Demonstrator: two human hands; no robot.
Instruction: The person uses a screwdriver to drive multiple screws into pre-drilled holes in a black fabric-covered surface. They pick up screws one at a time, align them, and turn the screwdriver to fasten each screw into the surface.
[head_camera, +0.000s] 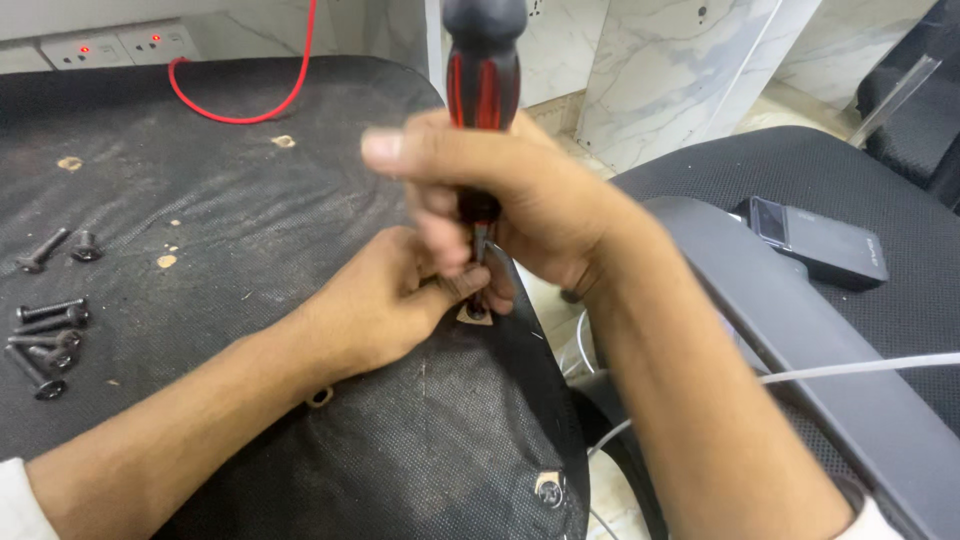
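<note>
Driving a screw (478, 312) at the seat panel (300, 220) edge — right hand (510, 200) clenched around the screwdriver (484, 80), left hand (390, 300) fingers pinching the screw steady. Next calls for steady downward turning.

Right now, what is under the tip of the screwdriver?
The screwdriver, gripped by the right hand, points down at a dark screw head in a pale hole in the black panel. The left hand fingers pinch around it, hiding the tip and most of the screw.

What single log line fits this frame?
right hand: grips screwdriver | left hand: steadies tip at screw | loose bolts: left on panel
</note>
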